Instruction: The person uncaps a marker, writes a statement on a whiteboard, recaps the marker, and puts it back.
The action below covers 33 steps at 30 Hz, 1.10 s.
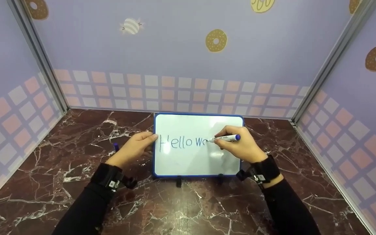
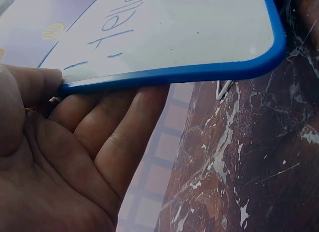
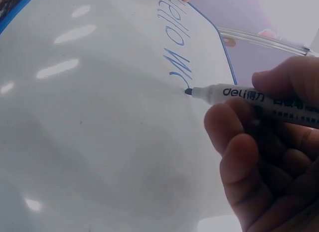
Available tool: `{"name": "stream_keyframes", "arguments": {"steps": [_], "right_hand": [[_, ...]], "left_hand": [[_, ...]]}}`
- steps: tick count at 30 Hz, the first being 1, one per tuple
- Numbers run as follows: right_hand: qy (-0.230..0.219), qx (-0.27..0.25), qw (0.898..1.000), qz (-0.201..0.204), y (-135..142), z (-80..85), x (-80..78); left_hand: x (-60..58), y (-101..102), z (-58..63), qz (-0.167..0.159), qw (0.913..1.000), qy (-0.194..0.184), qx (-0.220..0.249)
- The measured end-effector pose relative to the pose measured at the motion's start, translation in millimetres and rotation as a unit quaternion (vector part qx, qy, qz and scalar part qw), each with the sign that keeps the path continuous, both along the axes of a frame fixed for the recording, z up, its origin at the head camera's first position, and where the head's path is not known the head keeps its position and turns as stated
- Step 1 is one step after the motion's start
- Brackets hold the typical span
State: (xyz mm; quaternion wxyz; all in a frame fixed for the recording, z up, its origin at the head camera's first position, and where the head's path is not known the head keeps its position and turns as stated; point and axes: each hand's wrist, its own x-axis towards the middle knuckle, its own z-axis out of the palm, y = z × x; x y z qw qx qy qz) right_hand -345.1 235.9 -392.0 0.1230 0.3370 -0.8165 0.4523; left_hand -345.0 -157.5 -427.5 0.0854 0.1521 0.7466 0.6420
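Note:
A small whiteboard (image 1: pixel 181 163) with a blue frame stands tilted on the marble-patterned table. Blue handwriting on it reads "Hello w" and a partly drawn round letter. My right hand (image 1: pixel 240 145) pinches a white whiteboard marker (image 3: pixel 239 94) with a blue end, its dark tip at the end of the last stroke. On the board's left edge, my left hand (image 1: pixel 135 145) grips the frame, thumb (image 2: pixel 42 85) at the front side and fingers (image 2: pixel 134 117) behind it. A blue marker cap (image 1: pixel 116 147) stands on the table left of that hand.
Black feet (image 1: pixel 179 181) show below the board's lower edge. Behind it rises a lilac wall (image 1: pixel 175 58) with donut pictures and a checked band, and side walls close off left and right. Dark marble-patterned table surface (image 1: pixel 175 212) extends in front.

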Motion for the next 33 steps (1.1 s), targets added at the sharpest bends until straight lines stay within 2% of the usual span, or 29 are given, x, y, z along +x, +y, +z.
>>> {"name": "stream_keyframes", "arguments": {"steps": [11, 24, 33], "right_hand": [[-0.047, 0.015, 0.999, 0.010, -2.0, -0.9, 4.5], [-0.040, 0.011, 0.999, 0.025, -7.3, -1.2, 3.0], [-0.013, -0.014, 0.999, 0.032, -1.5, 0.8, 3.0]], "left_hand": [[-2.2, -0.5, -3.2, -0.008, 0.9999, 0.004, 0.010], [-0.8, -1.7, -0.9, -0.002, 1.0000, -0.001, 0.005], [0.7, -1.2, -0.6, -0.008, 1.0000, 0.004, 0.000]]}}
